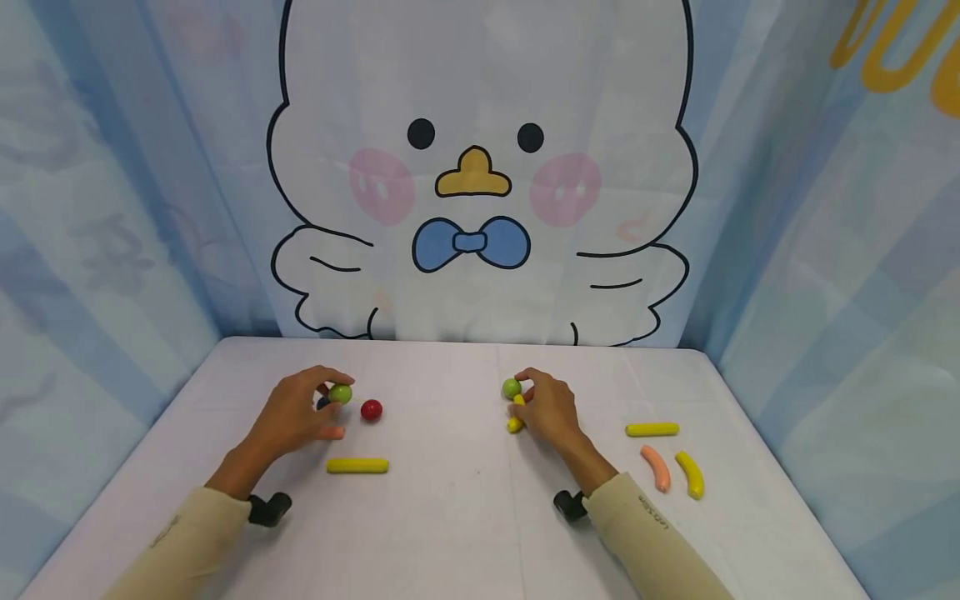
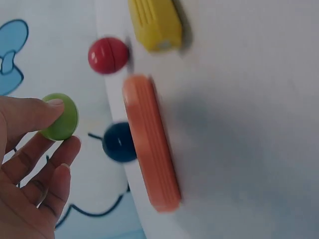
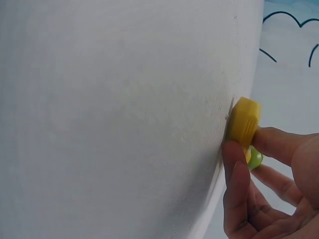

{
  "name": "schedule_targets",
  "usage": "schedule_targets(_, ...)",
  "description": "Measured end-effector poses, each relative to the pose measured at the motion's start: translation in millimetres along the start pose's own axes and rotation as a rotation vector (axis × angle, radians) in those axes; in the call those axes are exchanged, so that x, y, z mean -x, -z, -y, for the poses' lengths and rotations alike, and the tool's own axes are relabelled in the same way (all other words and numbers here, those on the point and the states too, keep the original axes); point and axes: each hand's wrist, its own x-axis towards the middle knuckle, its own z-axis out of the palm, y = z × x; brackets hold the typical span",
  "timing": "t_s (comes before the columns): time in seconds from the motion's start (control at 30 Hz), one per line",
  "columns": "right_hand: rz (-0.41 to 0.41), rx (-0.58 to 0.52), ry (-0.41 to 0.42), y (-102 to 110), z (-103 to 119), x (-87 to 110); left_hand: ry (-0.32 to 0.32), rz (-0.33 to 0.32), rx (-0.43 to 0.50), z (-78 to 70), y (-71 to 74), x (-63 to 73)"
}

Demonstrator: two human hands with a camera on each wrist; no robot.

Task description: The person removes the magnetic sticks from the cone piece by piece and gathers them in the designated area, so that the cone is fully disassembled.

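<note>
My left hand (image 1: 300, 412) pinches a small green ball (image 2: 64, 118) between thumb and fingers, raised above the table. Beneath and beside it, the left wrist view shows an orange ridged stick (image 2: 151, 144), a dark blue ball (image 2: 119, 142) with a stem and a red ball (image 2: 108, 55). A yellow stick (image 1: 357, 466) lies closer to me. My right hand (image 1: 551, 408) holds a yellow curved piece (image 3: 244, 122) between thumb and fingers at the table surface. Another green ball (image 1: 512, 388) sits right by its fingertips, partly hidden in the right wrist view.
On the right side of the white table (image 1: 442, 533) lie a straight yellow stick (image 1: 652, 430), a curved orange piece (image 1: 656, 468) and a curved yellow piece (image 1: 690, 475). A printed cloth backdrop (image 1: 480, 300) hangs behind the table, with cloth at both sides.
</note>
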Motion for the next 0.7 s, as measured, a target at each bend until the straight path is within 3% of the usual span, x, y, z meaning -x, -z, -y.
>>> schedule_targets(0.2, -0.006, 0.006, 0.015, -1.1, -1.2, 0.1, 0.03, -0.044, -0.044, 27.9, 11.0, 3.4)
schedule_targets(0.37, -0.009, 0.01, 0.024, -1.9, -2.6, -0.6, 0.114, -0.02, -0.061, 47.1, 13.5, 3.3)
schedule_targets(0.7, 0.004, 0.013, 0.018, -1.0, -3.0, -2.1, 0.167, 0.033, -0.048, 70.2, 13.8, 1.0)
